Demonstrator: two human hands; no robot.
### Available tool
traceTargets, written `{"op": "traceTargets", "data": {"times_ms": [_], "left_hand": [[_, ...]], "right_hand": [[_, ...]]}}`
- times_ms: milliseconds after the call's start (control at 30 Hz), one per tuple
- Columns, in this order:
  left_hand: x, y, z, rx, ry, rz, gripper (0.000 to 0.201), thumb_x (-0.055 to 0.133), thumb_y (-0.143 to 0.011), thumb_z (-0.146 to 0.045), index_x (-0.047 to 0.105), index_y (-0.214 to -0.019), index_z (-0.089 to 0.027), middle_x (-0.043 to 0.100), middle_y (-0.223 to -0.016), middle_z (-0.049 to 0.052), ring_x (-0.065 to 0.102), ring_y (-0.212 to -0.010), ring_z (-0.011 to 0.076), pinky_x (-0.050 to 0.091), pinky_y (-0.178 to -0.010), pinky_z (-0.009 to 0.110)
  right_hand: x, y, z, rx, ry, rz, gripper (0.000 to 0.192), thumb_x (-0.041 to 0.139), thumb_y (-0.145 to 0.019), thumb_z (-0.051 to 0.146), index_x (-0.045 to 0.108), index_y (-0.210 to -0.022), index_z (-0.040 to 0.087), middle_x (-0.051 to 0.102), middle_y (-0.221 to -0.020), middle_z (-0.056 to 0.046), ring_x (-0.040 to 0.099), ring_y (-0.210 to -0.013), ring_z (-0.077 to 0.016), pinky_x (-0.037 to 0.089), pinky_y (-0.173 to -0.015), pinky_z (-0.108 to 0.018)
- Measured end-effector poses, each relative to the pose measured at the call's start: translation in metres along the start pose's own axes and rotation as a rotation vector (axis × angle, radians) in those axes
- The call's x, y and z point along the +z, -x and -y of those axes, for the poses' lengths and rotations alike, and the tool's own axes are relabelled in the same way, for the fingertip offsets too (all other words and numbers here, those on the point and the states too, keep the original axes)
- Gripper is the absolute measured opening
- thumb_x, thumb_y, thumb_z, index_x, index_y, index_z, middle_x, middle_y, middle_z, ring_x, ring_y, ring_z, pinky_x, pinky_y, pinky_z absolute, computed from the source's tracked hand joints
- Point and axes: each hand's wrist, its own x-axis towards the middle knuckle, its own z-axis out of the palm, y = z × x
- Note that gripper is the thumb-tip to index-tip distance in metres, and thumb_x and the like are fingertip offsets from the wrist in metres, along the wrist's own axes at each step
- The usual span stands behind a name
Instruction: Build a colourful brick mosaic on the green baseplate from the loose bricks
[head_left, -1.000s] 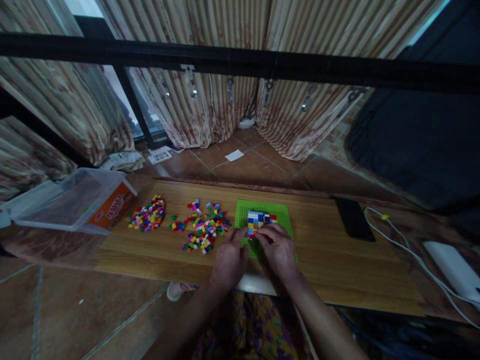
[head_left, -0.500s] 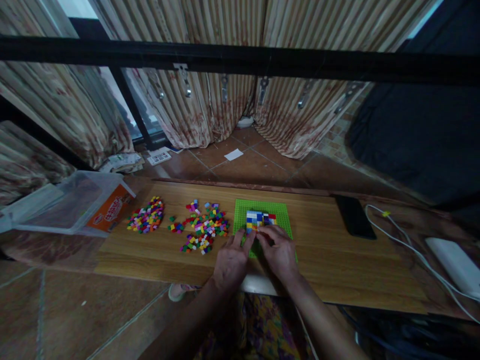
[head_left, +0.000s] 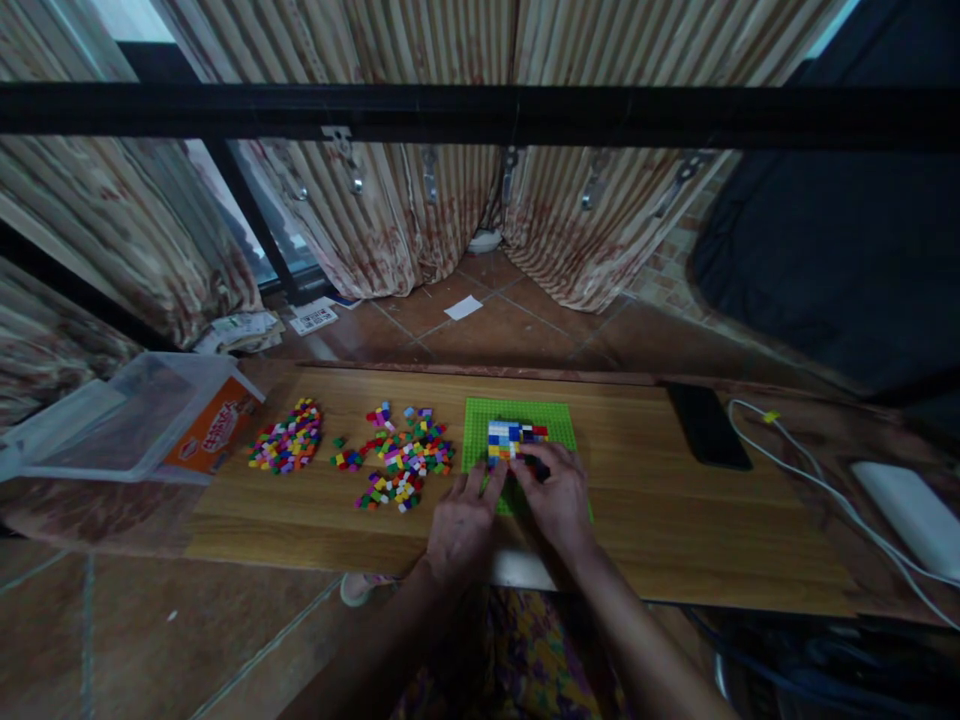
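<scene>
A green baseplate lies on the wooden board, with a patch of small coloured bricks pressed onto it. My left hand rests flat on the plate's near left corner, fingers apart and pointing at the patch. Just to its right, my right hand has its fingertips pinched at the patch's near right edge; what they pinch is too small to make out. Loose coloured bricks lie in a pile left of the plate, and a second pile lies further left.
A clear plastic tub with an orange label sits at the board's left end. A black phone, a white cable and a white device lie to the right. Curtains and a black bar fill the background.
My left hand has spread flat on the plate's corner. My right hand has shifted slightly forward along the patch's near edge. The view has drifted a little.
</scene>
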Motion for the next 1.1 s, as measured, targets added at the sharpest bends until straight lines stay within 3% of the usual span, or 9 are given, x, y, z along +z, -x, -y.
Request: {"op": "traceTargets", "data": {"times_ms": [433, 633, 767, 900, 1100], "left_hand": [[0.007, -0.002, -0.002, -0.038, -0.029, 0.055, 0.056, 0.039, -0.086, -0.009, 0.038, -0.14, -0.021, 0.057, -0.127, 0.012, 0.059, -0.108, 0.0225, 0.054, -0.082, 0.031], [0.006, 0.0, -0.003, -0.037, 0.015, -0.01, 0.058, 0.038, -0.085, -0.006, 0.036, -0.141, -0.021, 0.057, -0.126, 0.013, 0.058, -0.109, 0.0204, 0.053, -0.086, 0.03], [-0.001, 0.005, -0.003, -0.04, 0.105, -0.109, 0.062, 0.039, -0.083, -0.003, 0.031, -0.142, -0.02, 0.058, -0.124, 0.011, 0.057, -0.111, 0.0192, 0.051, -0.09, 0.031], [-0.011, 0.028, 0.005, -0.114, 0.224, -0.232, 0.056, 0.041, -0.082, -0.003, 0.037, -0.136, -0.019, 0.058, -0.12, 0.011, 0.055, -0.112, 0.0198, 0.049, -0.094, 0.034], [-0.004, 0.085, 0.042, -0.355, 0.299, -0.321, 0.028, 0.039, -0.089, -0.013, 0.051, -0.114, -0.02, 0.062, -0.101, 0.007, 0.061, -0.094, 0.0175, 0.051, -0.083, 0.032]], "right_hand": [[0.004, -0.005, 0.0, 0.066, -0.036, 0.026, 0.019, 0.063, -0.077, 0.034, 0.07, -0.09, 0.023, 0.067, -0.093, -0.007, 0.058, -0.09, -0.0236, 0.044, -0.082, -0.038], [0.0, -0.007, -0.001, 0.057, -0.098, 0.031, 0.023, 0.061, -0.078, 0.039, 0.07, -0.09, 0.022, 0.067, -0.093, -0.007, 0.059, -0.089, -0.0226, 0.046, -0.081, -0.038], [-0.01, -0.002, -0.001, 0.105, -0.239, -0.037, 0.026, 0.057, -0.082, 0.041, 0.069, -0.094, 0.02, 0.068, -0.093, -0.008, 0.062, -0.088, -0.021, 0.047, -0.081, -0.037], [-0.02, 0.012, 0.006, 0.098, -0.28, -0.09, 0.024, 0.054, -0.086, 0.038, 0.068, -0.09, 0.02, 0.069, -0.092, -0.007, 0.062, -0.088, -0.0207, 0.048, -0.081, -0.036], [-0.009, 0.05, 0.027, -0.016, -0.26, 0.139, 0.019, 0.05, -0.089, 0.032, 0.067, -0.09, 0.024, 0.068, -0.092, -0.005, 0.062, -0.089, -0.0195, 0.048, -0.081, -0.034]]}}
